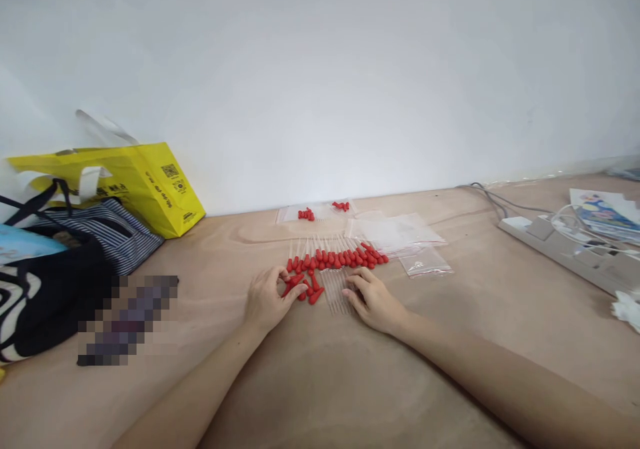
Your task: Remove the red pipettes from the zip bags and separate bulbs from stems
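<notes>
My left hand (270, 300) rests at the left of a small pile of loose red rubber bulbs (316, 295). Its thumb and index finger curve apart around some bulbs, the thumb touching one. Opposite it, my right hand (376, 301) lies over the right side of a row of thin clear tubes (334, 292), thumb and index finger apart; its other fingers are partly hidden. Just beyond both hands stretches a row of droppers (327, 258), clear tubes with red bulbs fitted, bulb ends towards me. Those at the right end overlap in a heap.
Behind the row lie clear zip bags (400, 232), a smaller bag (425, 262) and a bag with red-bulbed droppers (306, 215). A power strip (560, 249) with cables sits right, near printed papers (607, 212). Left are a yellow bag (150, 189) and a striped bag (130, 229).
</notes>
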Motion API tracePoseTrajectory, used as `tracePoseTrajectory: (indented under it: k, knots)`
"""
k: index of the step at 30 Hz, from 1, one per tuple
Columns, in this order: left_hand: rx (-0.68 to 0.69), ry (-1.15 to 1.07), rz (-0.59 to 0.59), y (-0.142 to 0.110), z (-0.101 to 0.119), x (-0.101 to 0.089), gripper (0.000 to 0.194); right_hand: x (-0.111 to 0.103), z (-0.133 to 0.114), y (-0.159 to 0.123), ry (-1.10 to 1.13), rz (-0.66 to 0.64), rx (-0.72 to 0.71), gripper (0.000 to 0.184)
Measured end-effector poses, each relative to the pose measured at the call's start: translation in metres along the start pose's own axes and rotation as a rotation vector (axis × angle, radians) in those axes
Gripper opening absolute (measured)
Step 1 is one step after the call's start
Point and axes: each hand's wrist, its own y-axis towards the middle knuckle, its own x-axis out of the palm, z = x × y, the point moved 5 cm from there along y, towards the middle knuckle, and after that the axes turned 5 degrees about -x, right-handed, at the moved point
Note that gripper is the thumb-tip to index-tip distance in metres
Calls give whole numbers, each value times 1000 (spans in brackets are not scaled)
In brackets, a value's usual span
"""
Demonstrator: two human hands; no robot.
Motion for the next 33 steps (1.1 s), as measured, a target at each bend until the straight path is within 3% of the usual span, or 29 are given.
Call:
tracePoseTrajectory:
  k: [5,9,15,22,27,30,33]
  knots:
    - [-42,-7,102,-5,-4,-7,31,-14,9,5,3,143,-31,17]
    - [-2,-1,180,-8,-2,-10,25,-36,33,19,-159,218,69,16]
    - [54,10,171,-8,3,-8,19,-55,62,34,-456,92,294,21]
    - [54,26,153,-6,1,-7,18,-48,73,44,-557,-4,442,27]
    - [66,30,144,-7,7,-10,17,-52,66,46,-502,58,496,28]
    - [91,-20,76,-8,18,-8,17,-52,47,43,-239,146,457,29]
    - [114,-105,-24,-9,32,-4,20,-41,12,37,28,176,320,28]
